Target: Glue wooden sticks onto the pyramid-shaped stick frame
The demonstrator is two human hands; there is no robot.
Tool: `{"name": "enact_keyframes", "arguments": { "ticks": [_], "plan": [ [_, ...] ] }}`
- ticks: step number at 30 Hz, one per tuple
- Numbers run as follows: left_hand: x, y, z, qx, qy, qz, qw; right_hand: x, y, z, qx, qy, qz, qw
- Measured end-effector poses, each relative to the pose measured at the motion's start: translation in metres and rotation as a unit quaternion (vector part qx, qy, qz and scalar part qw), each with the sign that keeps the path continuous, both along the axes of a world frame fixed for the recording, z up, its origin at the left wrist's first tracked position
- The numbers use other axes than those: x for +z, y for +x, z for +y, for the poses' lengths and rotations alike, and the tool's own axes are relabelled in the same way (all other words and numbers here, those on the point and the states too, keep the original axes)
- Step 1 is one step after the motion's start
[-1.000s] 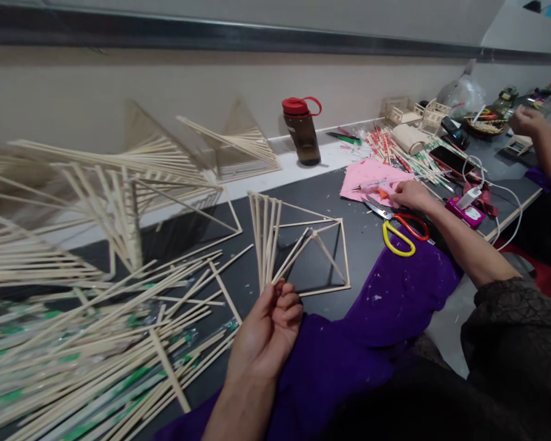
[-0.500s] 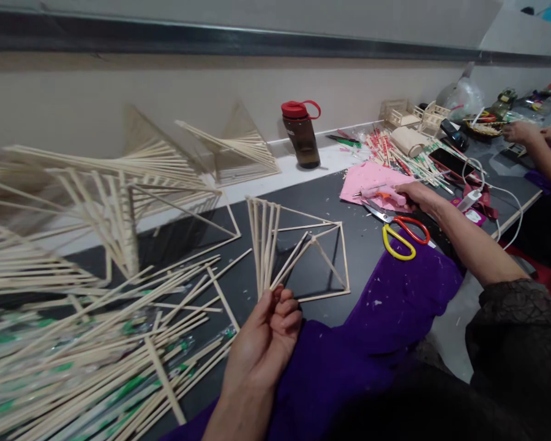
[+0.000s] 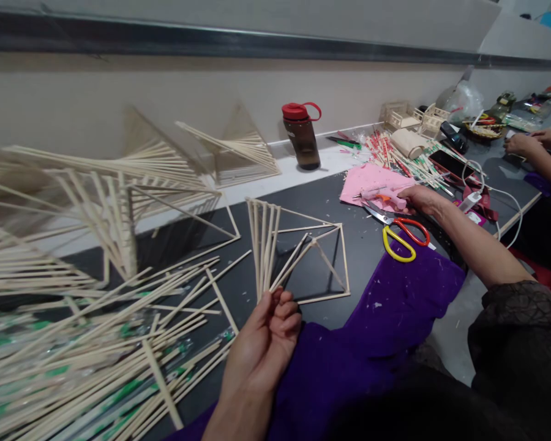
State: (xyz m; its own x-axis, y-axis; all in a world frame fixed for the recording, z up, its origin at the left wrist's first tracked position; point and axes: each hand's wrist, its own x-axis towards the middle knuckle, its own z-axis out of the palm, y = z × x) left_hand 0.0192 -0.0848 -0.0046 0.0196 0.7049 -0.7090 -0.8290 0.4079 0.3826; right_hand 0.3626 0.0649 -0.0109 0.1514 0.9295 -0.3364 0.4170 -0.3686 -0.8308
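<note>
Your glue gun [image 3: 382, 196] is just past the scissors [image 3: 388, 218], nozzle aimed left.
Your right hand [image 3: 423, 201] is the close one, fingers wrapped on its back end; long axis runs sideways. Left of the scissors, your left hand [image 3: 272, 326] pinches the stick frame [image 3: 298, 260] at 1 near corner.

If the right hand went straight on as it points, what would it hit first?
The pink glue gun, at the right hand's fingers, comes first; beyond that, probably the pink sheet, though depth is unclear.
</note>
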Motion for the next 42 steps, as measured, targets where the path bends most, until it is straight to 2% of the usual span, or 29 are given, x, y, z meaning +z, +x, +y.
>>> {"name": "enact_keyframes", "arguments": {
  "ticks": [7,13,17,20,22,24,28,30,33,37,42],
  "plan": [
    [-0.012,-0.006,0.001,-0.012,0.016,-0.017,1.0,-0.008,0.001,0.006,0.018,-0.031,0.066,0.997],
    [-0.007,-0.002,0.0,0.003,0.005,0.005,1.0,-0.003,-0.008,0.008,0.019,-0.018,0.071,0.997],
    [-0.004,0.001,0.0,0.005,0.005,0.021,1.0,0.013,-0.022,0.001,-0.014,0.089,0.085,0.992],
    [-0.004,0.001,0.0,0.008,0.006,0.021,1.0,0.03,-0.036,-0.007,-0.021,0.21,0.133,0.968],
    [-0.004,0.001,-0.001,0.008,0.007,0.018,1.0,0.043,-0.047,-0.011,0.011,0.274,0.19,0.943],
    [-0.003,0.001,-0.003,0.006,0.009,0.013,1.0,0.056,-0.06,-0.014,0.06,0.304,0.239,0.92],
    [-0.004,0.001,-0.004,0.014,0.009,0.009,1.0,0.074,-0.091,-0.012,0.163,0.276,0.286,0.903],
    [-0.005,0.001,-0.004,0.019,0.008,0.009,1.0,0.075,-0.105,-0.011,0.2,0.259,0.287,0.901],
    [-0.005,0.001,-0.004,0.018,0.005,0.008,1.0,0.066,-0.117,-0.014,0.214,0.238,0.264,0.91],
    [-0.005,0.0,-0.003,0.015,0.002,0.005,1.0,0.054,-0.117,-0.022,0.212,0.212,0.227,0.926],
    [-0.005,0.001,-0.001,0.029,-0.013,0.01,0.999,0.051,-0.12,-0.031,0.218,0.233,0.193,0.928]
  ]
}}
